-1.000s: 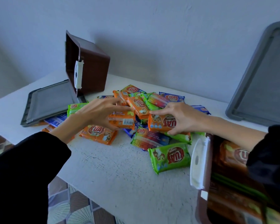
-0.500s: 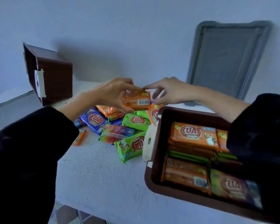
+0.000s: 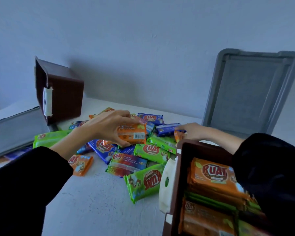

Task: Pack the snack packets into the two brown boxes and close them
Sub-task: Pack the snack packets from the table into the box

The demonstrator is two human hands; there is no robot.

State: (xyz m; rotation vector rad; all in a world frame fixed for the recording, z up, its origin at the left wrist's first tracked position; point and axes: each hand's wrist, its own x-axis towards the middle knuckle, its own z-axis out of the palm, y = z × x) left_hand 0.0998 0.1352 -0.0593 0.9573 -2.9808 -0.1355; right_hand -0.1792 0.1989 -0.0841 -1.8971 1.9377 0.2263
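right hand [image 3: 192, 132] back among packets [image 3: 150, 150]

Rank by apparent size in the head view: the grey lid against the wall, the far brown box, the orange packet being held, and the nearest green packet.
1. grey lid
2. far brown box
3. nearest green packet and held orange packet: these look alike, and the green one lies nearer the camera, so I leave them unranked.
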